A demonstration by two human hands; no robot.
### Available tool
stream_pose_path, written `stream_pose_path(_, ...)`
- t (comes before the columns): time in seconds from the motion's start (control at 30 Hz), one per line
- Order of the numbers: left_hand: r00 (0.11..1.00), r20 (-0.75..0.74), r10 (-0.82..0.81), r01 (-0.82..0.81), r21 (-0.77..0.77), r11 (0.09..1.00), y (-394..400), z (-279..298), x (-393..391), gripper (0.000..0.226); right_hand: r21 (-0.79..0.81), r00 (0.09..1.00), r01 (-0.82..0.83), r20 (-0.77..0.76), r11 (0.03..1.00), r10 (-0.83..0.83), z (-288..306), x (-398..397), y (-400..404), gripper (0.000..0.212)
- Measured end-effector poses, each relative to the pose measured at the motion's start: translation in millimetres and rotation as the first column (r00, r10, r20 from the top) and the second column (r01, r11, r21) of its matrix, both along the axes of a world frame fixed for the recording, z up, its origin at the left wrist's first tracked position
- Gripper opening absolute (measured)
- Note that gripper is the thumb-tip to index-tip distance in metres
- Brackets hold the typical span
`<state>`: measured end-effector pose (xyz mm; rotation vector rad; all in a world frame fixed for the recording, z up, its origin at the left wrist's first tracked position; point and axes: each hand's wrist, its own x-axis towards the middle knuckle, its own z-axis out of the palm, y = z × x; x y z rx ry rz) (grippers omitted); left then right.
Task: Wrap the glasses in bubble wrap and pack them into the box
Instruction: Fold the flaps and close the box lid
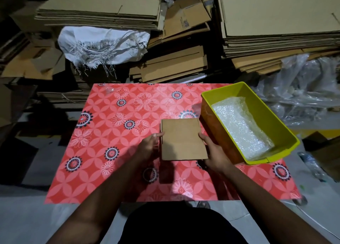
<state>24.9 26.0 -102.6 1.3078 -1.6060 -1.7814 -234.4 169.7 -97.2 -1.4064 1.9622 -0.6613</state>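
Holding a flat brown box (183, 139) just above the desk (110, 133), the person has one hand on each side edge. In the head view, the only one there is, the left hand (149, 148) pinches the left edge, fingers curled under and thumb tip on top; the right hand (214, 151) grips the right edge the same way, thumb on the top face. The box looks folded flat, or else closed, and sits near the middle of the red flowered cloth. Just right of it stands a yellow-green tub (272, 115) holding a crumpled sheet of bubble wrap (237, 126).

My judgement is that the step in hand is readying the box. To do it well, keep both grips at the edges so the panels can spring apart, press the opposite creases toward each other until it squares up, then set it down clear of the tub so the wrap can be pulled out freely.

No glasses can be made out anywhere; whether any lie under the wrap or outside the frame cannot be told. A small clear scrap near the far edge of the desk is too faint to identify. Underneath the box, the fingers are hidden. Stacks of cardboard (276, 23) behind are cut off by the frame.
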Motion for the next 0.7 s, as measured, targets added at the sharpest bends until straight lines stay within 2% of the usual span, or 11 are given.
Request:
stream_pose_path(0.17, 0.999, -0.022, 0.048, -0.047, 0.044, 0.998, 19.0, 4.9, -8.6, 0.033, 0.019, 0.999, -0.021, -0.04, 1.0, 0.022, -12.2, 1.4, 3.5, 0.105)
stream_pose_path(0.27, 0.996, -0.041, 0.08, -0.078, 0.042, 0.996, 25.3, 10.8, -16.2, 0.022, 0.013, 0.995, -0.023, -0.093, 1.0, 0.024, -9.0, 0.2, -1.7, 0.099)
stream_pose_path(0.37, 0.992, -0.056, 0.109, -0.106, 0.065, 0.992, 19.6, 23.4, -16.3, 0.032, -0.045, 0.997, -0.019, -0.081, 0.999, 0.015, 11.9, -2.8, -13.5, 0.08)
stream_pose_path(0.47, 0.99, -0.072, 0.118, -0.106, 0.15, 0.983, 6.9, 43.8, -13.3, 0.048, -0.153, 0.999, 0.003, -0.048, 0.988, -0.011, 44.0, -9.9, -30.1, 0.058)
stream_pose_path(0.57, 0.986, -0.121, 0.117, -0.101, 0.135, 0.986, -4.5, 64.9, -10.0, 0.046, -0.202, 0.999, 0.051, 0.021, 0.978, -0.048, 70.5, -19.6, -49.2, 0.036)
stream_pose_path(0.67, 0.99, -0.137, -0.032, 0.042, 0.066, 0.997, -14.8, 76.9, -3.6, 0.03, -0.153, 0.999, 0.03, 0.041, 0.988, -0.025, 85.9, -27.5, -67.3, 0.021)
stream_pose_path(0.7, 0.987, -0.115, -0.11, 0.115, 0.035, 0.993, -17.9, 77.6, 0.1, 0.034, -0.133, 0.999, 0.014, 0.033, 0.991, -0.01, 87.5, -29.0, -71.7, 0.019)
